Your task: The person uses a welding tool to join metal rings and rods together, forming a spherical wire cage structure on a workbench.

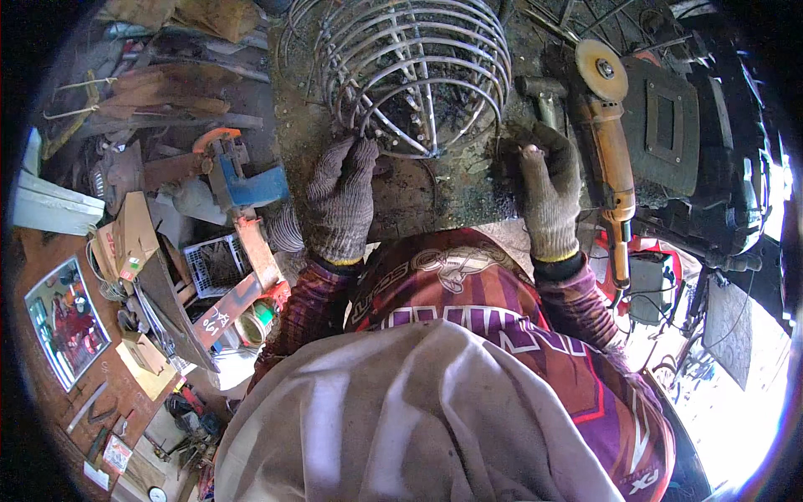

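Note:
A cage of bent metal rods [416, 60], made of several curved hoops joined by straight ribs, lies on the dark worktable [468, 197] in front of me. My left hand [341, 197], in a grey knit glove, is closed at the cage's near left side, its fingertips on a rod end there. My right hand [549, 192], gloved alike, is to the right of the cage's near end with fingers curled in and thumb against them. Whatever it pinches, if anything, is too small to make out. A hammer [545, 105] lies just beyond my right hand.
An angle grinder [609, 142] with a worn disc lies right of my right hand. Beyond it sits a dark welding mask [669, 125]. At left are a blue-and-orange clamp [251, 180], a white crate [213, 266] and a brown board [58, 335] with tools on it.

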{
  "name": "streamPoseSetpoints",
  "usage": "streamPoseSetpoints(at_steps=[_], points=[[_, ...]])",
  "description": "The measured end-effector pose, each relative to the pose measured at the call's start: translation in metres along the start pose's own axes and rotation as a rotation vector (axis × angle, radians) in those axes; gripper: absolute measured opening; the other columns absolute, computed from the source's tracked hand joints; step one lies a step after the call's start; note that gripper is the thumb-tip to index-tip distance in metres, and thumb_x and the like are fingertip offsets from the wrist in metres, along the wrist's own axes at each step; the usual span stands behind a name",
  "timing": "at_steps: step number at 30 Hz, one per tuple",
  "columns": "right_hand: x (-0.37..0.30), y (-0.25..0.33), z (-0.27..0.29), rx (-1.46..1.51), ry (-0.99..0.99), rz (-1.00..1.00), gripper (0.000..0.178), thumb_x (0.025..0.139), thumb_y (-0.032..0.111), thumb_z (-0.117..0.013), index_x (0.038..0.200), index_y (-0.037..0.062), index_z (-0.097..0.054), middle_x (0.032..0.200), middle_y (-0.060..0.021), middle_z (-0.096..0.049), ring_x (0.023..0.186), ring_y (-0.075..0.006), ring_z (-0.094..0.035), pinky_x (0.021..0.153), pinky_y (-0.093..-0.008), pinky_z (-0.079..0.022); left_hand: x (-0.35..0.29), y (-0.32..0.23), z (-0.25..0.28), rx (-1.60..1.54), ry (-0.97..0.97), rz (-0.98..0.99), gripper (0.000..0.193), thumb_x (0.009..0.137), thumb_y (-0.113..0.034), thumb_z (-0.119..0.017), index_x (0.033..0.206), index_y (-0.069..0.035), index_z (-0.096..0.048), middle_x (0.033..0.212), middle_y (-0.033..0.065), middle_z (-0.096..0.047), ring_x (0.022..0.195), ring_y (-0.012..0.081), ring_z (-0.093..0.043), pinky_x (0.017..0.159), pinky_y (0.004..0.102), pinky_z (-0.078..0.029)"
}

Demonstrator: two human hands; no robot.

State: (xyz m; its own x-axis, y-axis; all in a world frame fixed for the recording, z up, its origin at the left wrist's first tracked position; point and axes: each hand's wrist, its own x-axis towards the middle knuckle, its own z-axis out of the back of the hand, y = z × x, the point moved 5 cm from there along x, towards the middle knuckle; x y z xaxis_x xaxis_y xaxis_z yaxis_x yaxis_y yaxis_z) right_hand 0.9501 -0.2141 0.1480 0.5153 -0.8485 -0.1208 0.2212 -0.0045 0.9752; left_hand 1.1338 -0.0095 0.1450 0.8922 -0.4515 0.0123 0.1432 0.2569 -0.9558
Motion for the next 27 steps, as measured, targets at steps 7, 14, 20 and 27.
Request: streamPoseSetpoints(at_steps=[7, 14, 20, 27], points=[[-0.025, 0.000, 0.017, 0.147, 0.068, 0.115, 0.030, 0.095, 0.010, -0.059, 0.122, -0.0026, -0.055, 0.112, -0.0105, -0.066, 0.097, -0.0134, -0.061, 0.086, -0.0275, -0.050, 0.002, -0.001, 0.003, 0.094, -0.026, -0.041, 0.024, 0.089, -0.012, -0.070, 0.110, 0.000, -0.067, 0.104, 0.0086, -0.069, 0.095, 0.0157, -0.063, 0.087, 0.0305, -0.049], [-0.045, 0.012, 0.029, 0.111, 0.090, 0.097, 0.027, 0.096, 0.004, -0.056, 0.121, -0.0028, -0.056, 0.110, -0.0114, -0.067, 0.095, -0.0130, -0.063, 0.084, -0.0263, -0.051, 0.004, -0.001, 0.002, 0.149, -0.030, -0.050, 0.023, 0.089, -0.015, -0.070, 0.108, -0.001, -0.067, 0.103, 0.0106, -0.069, 0.095, 0.0193, -0.064, 0.087, 0.0317, -0.050], [-0.069, 0.018, 0.060, 0.045, -0.041, 0.061, 0.027, 0.094, 0.000, -0.056, 0.121, -0.0048, -0.054, 0.101, -0.0103, -0.065, 0.084, -0.0133, -0.063, 0.073, -0.0262, -0.053, 0.002, -0.005, 0.006, 0.249, -0.050, -0.098, 0.022, 0.091, -0.016, -0.068, 0.108, -0.002, -0.068, 0.106, 0.0121, -0.070, 0.097, 0.0204, -0.064, 0.089, 0.0321, -0.049], [-0.091, -0.006, 0.124, -0.023, -0.263, 0.142, 0.023, 0.094, 0.005, -0.059, 0.116, -0.0024, -0.057, 0.093, -0.0074, -0.064, 0.075, -0.0107, -0.060, 0.065, -0.0243, -0.051, 0.009, -0.003, -0.005, 0.161, 0.081, 0.119, 0.038, 0.095, -0.032, -0.062, 0.115, 0.000, -0.066, 0.107, 0.0120, -0.070, 0.097, 0.0239, -0.063, 0.089, 0.0352, -0.046]])
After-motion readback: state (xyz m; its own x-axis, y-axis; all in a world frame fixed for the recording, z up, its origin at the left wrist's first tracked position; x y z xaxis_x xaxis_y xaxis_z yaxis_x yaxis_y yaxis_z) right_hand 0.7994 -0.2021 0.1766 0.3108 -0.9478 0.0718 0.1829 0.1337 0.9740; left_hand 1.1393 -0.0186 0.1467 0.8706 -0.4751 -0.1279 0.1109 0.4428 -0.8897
